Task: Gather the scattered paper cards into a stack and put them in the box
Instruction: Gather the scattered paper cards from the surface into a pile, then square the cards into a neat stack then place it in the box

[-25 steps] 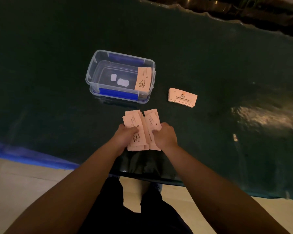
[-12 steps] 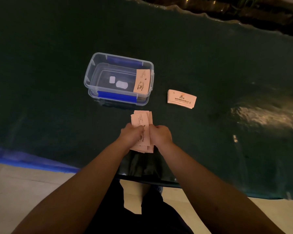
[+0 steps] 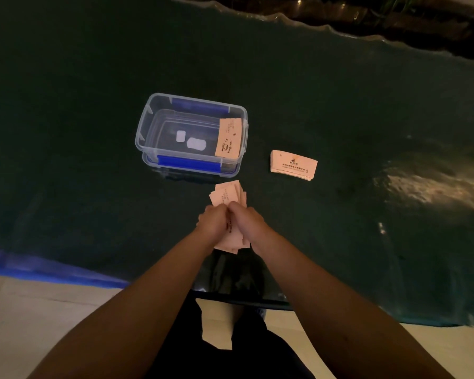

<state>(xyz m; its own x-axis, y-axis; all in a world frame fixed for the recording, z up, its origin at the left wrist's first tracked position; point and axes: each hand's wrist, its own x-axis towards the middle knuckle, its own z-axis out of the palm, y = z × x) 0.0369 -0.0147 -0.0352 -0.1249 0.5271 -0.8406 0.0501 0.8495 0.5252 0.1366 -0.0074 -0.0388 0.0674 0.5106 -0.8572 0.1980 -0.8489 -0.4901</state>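
Note:
A loose bundle of pale pink paper cards (image 3: 227, 194) lies on the dark green table cover, squeezed between my left hand (image 3: 212, 224) and my right hand (image 3: 248, 222), which press in from both sides. The cards' far ends fan out unevenly past my fingers. Just beyond them stands a clear plastic box (image 3: 148, 119) with blue clips. One pink card (image 3: 228, 139) leans inside the box at its right end. A separate neat stack of cards (image 3: 293, 165) rests on the cover to the right of the box.
The dark green cover (image 3: 66, 160) spreads over the whole table, with a shiny wrinkled patch (image 3: 433, 187) at the right. Its near edge, trimmed in blue (image 3: 52, 270), runs just behind my wrists. Pale floor and my dark trousers show below.
My hands have closed in toward each other, pushing the spread cards from a wide fan into a narrower bundle. The box and the side stack have not moved.

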